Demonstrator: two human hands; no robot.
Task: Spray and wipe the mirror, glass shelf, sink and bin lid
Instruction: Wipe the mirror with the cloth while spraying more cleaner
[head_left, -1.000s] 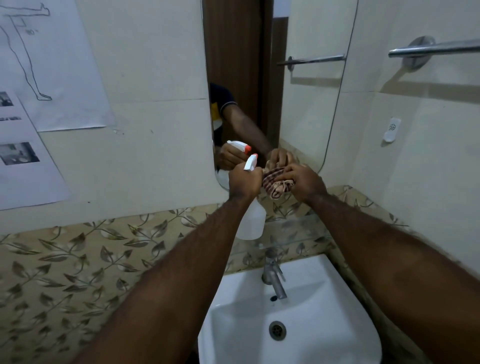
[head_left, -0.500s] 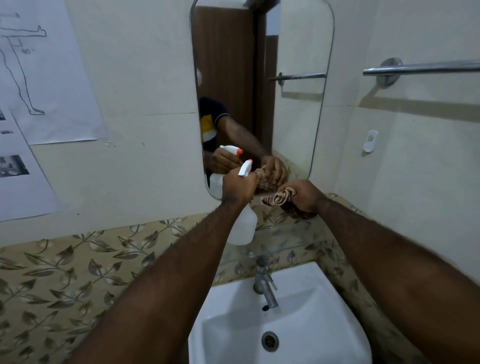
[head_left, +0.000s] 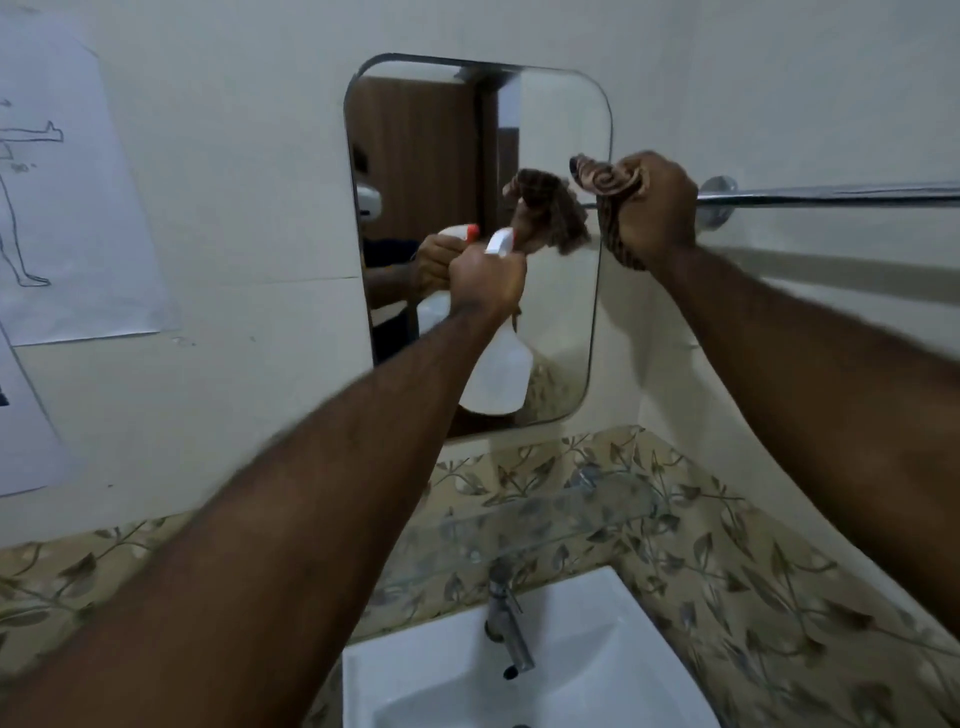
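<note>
A rounded rectangular mirror hangs on the pale wall. My left hand grips a white spray bottle in front of the mirror's lower middle, nozzle toward the glass. My right hand is raised at the mirror's right edge, shut on a brown patterned cloth. A glass shelf sits below the mirror. Under it is the white sink with a metal tap. The bin lid is out of view.
A chrome towel rail runs along the right wall just behind my right hand. Paper sheets with drawings are taped to the wall on the left. A leaf-patterned tile band surrounds the sink.
My right hand has lifted the cloth from the mirror's lower edge up to its right side. The view has tilted up and pulled back, showing the whole mirror. The bottle stays in my left hand.
</note>
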